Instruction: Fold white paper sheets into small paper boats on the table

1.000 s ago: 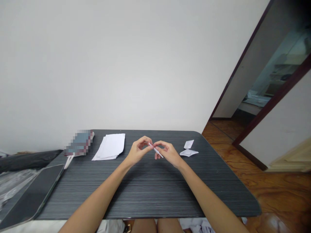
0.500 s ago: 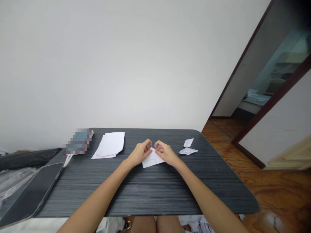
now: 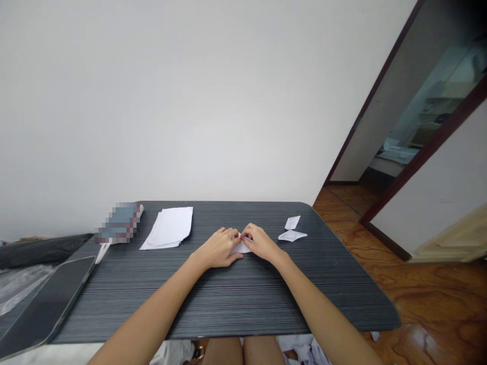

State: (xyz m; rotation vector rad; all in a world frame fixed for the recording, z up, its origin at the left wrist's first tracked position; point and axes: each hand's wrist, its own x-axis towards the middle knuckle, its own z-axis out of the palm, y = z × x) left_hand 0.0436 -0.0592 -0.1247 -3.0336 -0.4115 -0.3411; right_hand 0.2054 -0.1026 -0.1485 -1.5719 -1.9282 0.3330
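on the dark table (image 3: 213, 314), a small paper (image 3: 241, 248) sits between both hands: left hand (image 3: 219, 248) thumb-spread against it, right hand (image 3: 261, 243) seemingly pinching its edge, mid-fold; creasing calls for firm, even pressure.

Mid-front tbl (image 3: 236, 304) free, papers (image 3: 173, 226) blk back L

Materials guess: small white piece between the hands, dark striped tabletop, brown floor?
Small white flat piece: likely matte paper; thin, no shine, partly hidden.
Dark grey striped tabletop: probably laminate, low sheen; fine, regular parallel lines.
Brown swirl-grained floor: glossy, wood or printed wood-look; bright reflection shows, material unsettled.
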